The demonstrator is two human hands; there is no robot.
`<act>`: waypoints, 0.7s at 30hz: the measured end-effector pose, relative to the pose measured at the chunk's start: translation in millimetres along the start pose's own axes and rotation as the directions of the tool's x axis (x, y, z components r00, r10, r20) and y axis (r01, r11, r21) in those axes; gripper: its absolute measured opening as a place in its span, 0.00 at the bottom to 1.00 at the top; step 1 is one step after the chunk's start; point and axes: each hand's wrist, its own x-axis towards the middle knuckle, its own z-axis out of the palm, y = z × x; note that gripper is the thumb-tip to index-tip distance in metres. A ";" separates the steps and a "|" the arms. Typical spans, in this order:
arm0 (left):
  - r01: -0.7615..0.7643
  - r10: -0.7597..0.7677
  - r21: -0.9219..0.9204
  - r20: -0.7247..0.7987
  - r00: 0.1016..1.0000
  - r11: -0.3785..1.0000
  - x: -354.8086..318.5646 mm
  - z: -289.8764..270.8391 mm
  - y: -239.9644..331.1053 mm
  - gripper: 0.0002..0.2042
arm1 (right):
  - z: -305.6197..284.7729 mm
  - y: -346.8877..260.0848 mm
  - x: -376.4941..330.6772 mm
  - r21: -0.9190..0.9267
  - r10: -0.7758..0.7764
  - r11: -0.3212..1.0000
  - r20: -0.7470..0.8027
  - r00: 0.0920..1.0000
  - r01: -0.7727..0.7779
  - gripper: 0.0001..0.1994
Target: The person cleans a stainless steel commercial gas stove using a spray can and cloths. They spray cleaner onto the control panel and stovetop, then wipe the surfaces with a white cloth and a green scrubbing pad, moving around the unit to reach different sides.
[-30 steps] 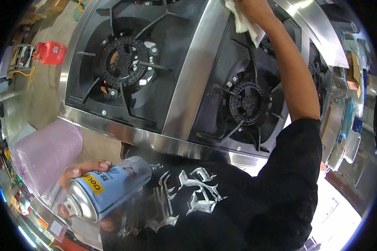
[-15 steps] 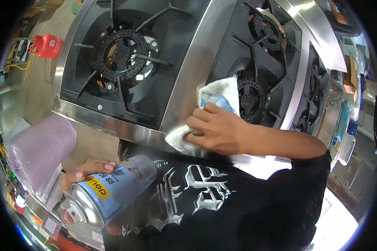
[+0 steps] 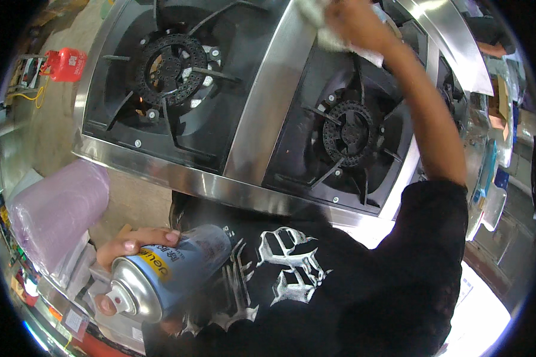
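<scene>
So we've got our left hand (image 3: 138, 240) wrapped snugly round a blue spray can (image 3: 190, 271), tilted in front of our black shirt (image 3: 369, 279). Past that is the stove (image 3: 178, 172). Farther up, our right hand (image 3: 360, 27) is on a whitish cloth (image 3: 332, 41) by the steel strip (image 3: 262, 101) between burners; too blurry to tell how the fingers grip.

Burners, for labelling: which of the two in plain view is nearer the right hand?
The right burner, just right of the steel strip; the left burner, left of it, lies farther from the right hand.
</scene>
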 end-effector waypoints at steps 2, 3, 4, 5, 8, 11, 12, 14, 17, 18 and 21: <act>-0.026 0.026 -0.002 0.022 0.999 1.000 5.4 2.0 -7.8 0.53 | -12.5 -68.5 -31.0 0.267 -0.105 0.956 -0.083 0.991 0.124 0.06; -0.046 0.046 -0.044 0.015 0.999 0.998 8.0 4.2 -11.9 0.50 | -11.7 -99.4 -50.4 0.477 -0.217 0.819 -0.258 0.941 0.320 0.06; -0.098 0.097 0.085 0.015 0.995 0.992 10.3 5.7 -13.3 0.48 | -9.2 -136.5 -67.0 0.482 -0.319 0.787 -0.218 0.923 0.385 0.04; -0.176 0.176 0.185 0.017 0.984 0.967 11.2 8.9 -16.8 0.42 | -16.7 -162.6 -83.7 0.518 -0.318 0.764 -0.216 0.923 0.384 0.04; -0.207 0.206 0.249 0.032 0.978 0.946 9.8 10.3 -15.0 0.38 | -18.4 -190.1 -104.8 0.613 -0.257 0.719 -0.203 0.945 0.327 0.08; -0.154 0.144 0.204 0.062 0.988 0.967 5.3 1.8 -6.6 0.40 | -24.1 -192.4 -110.1 0.633 -0.196 0.726 -0.182 0.964 0.267 0.11; -0.118 0.109 0.157 0.068 0.992 0.981 4.1 -2.8 -3.1 0.40 | -25.1 -192.3 -110.1 0.633 -0.196 0.729 -0.169 0.966 0.259 0.12; -0.092 0.072 0.181 0.115 0.991 0.979 2.0 -11.5 4.6 0.39 | -25.3 -194.1 -111.0 0.656 -0.143 0.721 -0.175 0.974 0.224 0.13; 0.054 -0.055 0.019 0.048 0.997 0.998 -2.4 -18.3 11.7 0.39 | -21.5 -201.5 -117.9 0.676 -0.092 0.710 -0.189 0.978 0.198 0.13; 0.054 -0.051 -0.060 0.045 0.998 0.997 -5.6 -17.4 11.6 0.39 | -20.0 -203.5 -119.9 0.680 -0.076 0.707 -0.196 0.978 0.191 0.14; -0.151 0.144 0.156 0.053 0.988 0.976 -14.8 -15.2 5.8 0.39 | -19.8 -209.3 -121.8 0.644 -0.061 0.744 -0.197 0.979 0.176 0.14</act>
